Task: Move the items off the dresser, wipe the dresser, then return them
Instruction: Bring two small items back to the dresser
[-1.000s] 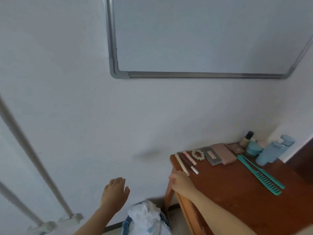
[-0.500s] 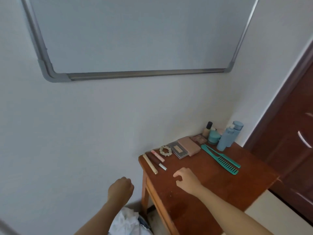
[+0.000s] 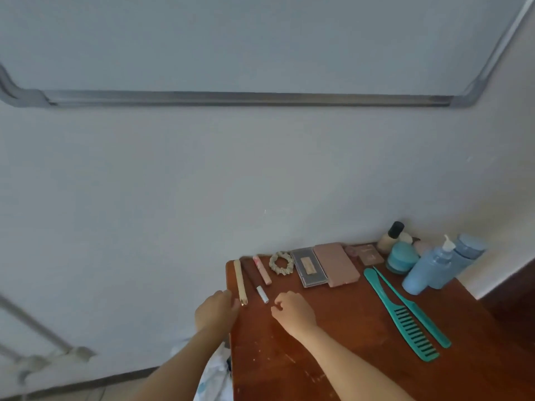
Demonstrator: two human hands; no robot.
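**Both hands in at left end of table, clearing barely begun**

Since half a sec ago, L hand point(image 3: 217, 309) has come up from beside the table point(image 3: 333, 357) to its left edge. R hand point(image 3: 293, 309) has slid left toward the small stuff.

L hand: fingers curled, tips right at the near end of the beige stick point(image 3: 240, 280). Touching or already pinching it, can't tell.
R hand: just over the wood, fingers loosely curled, thumb & index a little apart, holding nothing.

Where things sit:
- Between the two hands, slightly ahead: dark pencil w/ white cap point(image 3: 262, 294).
- Ahead of R hand: pink tube point(image 3: 262, 269), then scrunchie point(image 3: 280, 263).
- Further ahead & to its right: grey palette point(image 3: 309, 266) up against pink case point(image 3: 335, 264), w/ small compact point(image 3: 367, 254) beyond.
- Well off to R hand's right: two teal combs point(image 3: 402, 316) side by side.
- Past the combs, by the wall: teal jar point(image 3: 402, 257), two blue bottles point(image 3: 428, 270) and a black-capped bottle point(image 3: 389, 238).

Step, as I read it: the 1st one, moving items off. Everything looks to be on the table yet and no cloth is in view, so wiping & putting back are all to come.

Nxt move, prob: L hand closes on the stick and R takes the pencil. Both are thin and lie flat, so they need a fingertip pinch. Easier still for the stick: drag it to the edge beside L hand and lift from there. Bottles at far right will want a proper wrap grip later. Where the stuff goes isn't shown.
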